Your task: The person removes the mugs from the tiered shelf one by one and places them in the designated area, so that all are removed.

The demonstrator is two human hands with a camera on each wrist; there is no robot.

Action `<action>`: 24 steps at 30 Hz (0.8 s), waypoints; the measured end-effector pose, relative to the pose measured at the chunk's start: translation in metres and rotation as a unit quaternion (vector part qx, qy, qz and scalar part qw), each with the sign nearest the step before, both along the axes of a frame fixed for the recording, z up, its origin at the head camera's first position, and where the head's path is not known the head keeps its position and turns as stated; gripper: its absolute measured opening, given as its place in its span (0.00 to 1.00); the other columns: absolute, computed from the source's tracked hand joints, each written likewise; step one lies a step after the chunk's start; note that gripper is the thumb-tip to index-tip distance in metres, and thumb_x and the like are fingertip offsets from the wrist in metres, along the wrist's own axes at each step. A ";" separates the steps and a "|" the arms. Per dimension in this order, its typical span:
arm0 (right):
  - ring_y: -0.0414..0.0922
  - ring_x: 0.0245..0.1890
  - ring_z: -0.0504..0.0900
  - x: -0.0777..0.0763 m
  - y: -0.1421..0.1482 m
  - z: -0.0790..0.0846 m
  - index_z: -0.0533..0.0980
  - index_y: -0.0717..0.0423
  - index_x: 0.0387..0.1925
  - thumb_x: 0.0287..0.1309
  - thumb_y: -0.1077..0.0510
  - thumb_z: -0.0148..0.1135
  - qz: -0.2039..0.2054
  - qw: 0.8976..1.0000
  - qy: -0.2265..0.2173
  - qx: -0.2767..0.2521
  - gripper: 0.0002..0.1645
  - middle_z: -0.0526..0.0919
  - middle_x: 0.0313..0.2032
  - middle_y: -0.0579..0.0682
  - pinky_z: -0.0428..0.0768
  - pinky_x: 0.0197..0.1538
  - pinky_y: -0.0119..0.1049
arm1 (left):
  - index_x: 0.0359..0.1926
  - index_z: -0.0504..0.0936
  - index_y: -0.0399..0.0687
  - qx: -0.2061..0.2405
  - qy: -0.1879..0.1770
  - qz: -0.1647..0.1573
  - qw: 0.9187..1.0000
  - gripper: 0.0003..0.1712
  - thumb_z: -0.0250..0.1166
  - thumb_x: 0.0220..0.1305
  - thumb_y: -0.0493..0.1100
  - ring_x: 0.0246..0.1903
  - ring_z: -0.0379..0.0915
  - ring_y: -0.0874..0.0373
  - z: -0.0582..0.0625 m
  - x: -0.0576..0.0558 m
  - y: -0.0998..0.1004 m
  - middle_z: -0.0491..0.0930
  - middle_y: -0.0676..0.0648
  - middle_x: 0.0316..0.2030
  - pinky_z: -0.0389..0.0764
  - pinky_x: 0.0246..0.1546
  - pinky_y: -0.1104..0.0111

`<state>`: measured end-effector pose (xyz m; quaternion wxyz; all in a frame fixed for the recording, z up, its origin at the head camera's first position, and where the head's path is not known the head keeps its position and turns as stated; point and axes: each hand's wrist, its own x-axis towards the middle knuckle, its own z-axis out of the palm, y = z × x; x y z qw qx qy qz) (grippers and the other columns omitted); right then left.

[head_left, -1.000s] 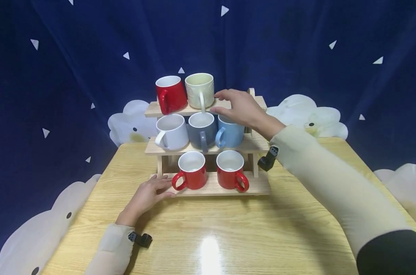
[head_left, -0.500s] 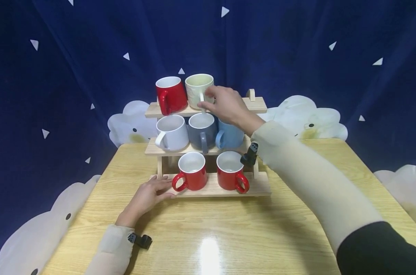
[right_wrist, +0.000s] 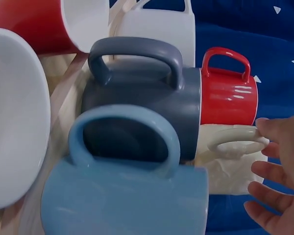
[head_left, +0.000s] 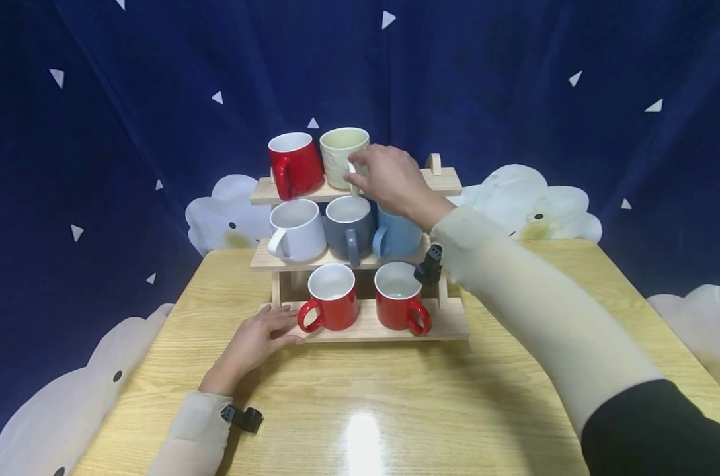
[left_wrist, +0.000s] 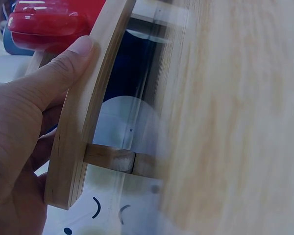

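Change over the last second, left to right: none at left hand (head_left: 255,339), left of center in the head view, same spot at the left end of the bottom shelf of wooden rack (head_left: 445,322), thumb at the front edge, fingers over the board, board end in grip; reads as steadying. None at top-left red mug (head_left: 305,168) either. Real shift at cream mug (head_left: 336,166), upper middle: right hand (head_left: 392,177), a second back just right of it and apart, now at its handle (right_wrist: 235,132), thumb and forefinger drawn in to a pinch there, other fingers loosely bent. Cream mug upright on the top shelf, not visibly lifted. Likely reach done, hold just being made. Firmness: cannot tell. Views next. Left wrist: thumb across the board edge with fingers behind, clearer than from above, plus short wooden foot (left_wrist: 108,156) under the board; no sight of cream mug. Head: whole layout, with white mug (head_left: 303,231), gray mug (head_left: 338,231) and light blue mug (head_left: 402,237) along the middle shelf, last one partly behind the right wrist; left lower red mug (head_left: 340,311) and right lower red mug (head_left: 389,309) below. Right wrist: fingertips at handle, right edge of frame, mostly masked from above by the back of the hand; lower fingers near the mug body, contact there not clear.
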<state>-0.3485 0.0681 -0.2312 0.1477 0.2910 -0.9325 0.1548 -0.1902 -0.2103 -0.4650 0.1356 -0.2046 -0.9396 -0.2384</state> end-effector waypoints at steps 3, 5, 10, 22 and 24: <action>0.51 0.54 0.78 0.000 0.004 0.002 0.76 0.48 0.62 0.67 0.41 0.56 -0.003 1.000 -0.002 0.008 0.27 0.80 0.54 0.52 0.76 0.56 0.47 | 0.53 0.85 0.46 0.001 0.000 0.000 1.000 0.30 0.75 0.52 0.56 0.59 0.73 0.48 0.000 0.000 0.000 0.82 0.45 0.52 0.60 0.68 0.47; 0.51 0.52 0.79 -0.001 0.007 0.003 0.75 0.48 0.62 0.68 0.42 0.56 -0.002 1.000 -0.002 0.010 0.27 0.81 0.53 0.52 0.77 0.54 0.47 | 0.54 0.85 0.47 0.000 -0.003 0.000 1.000 0.30 0.74 0.52 0.56 0.59 0.73 0.47 0.000 0.000 -0.001 0.82 0.45 0.52 0.60 0.68 0.47; 0.49 0.45 0.80 -0.003 0.015 0.003 0.73 0.50 0.64 0.69 0.45 0.54 -0.003 1.000 -0.020 -0.002 0.26 0.83 0.49 0.50 0.79 0.46 0.45 | 0.54 0.85 0.47 0.000 -0.005 0.001 1.000 0.30 0.74 0.52 0.56 0.60 0.73 0.48 0.000 0.000 0.000 0.82 0.45 0.52 0.60 0.68 0.46; 0.53 0.40 0.78 -0.011 0.027 0.001 0.72 0.53 0.65 0.71 0.53 0.49 -0.002 0.999 -0.042 -0.026 0.24 0.83 0.45 0.54 0.76 0.47 0.50 | 0.54 0.84 0.47 0.000 -0.006 0.002 1.000 0.32 0.75 0.50 0.57 0.60 0.72 0.48 0.001 0.000 0.000 0.82 0.46 0.52 0.59 0.68 0.47; 0.53 0.42 0.78 -0.013 0.029 -0.001 0.72 0.54 0.64 0.71 0.53 0.48 -0.004 0.998 -0.048 -0.029 0.23 0.83 0.49 0.55 0.76 0.50 0.51 | 0.54 0.84 0.46 0.000 -0.005 0.002 1.000 0.31 0.75 0.51 0.57 0.60 0.72 0.48 0.000 0.000 0.000 0.82 0.46 0.52 0.59 0.68 0.47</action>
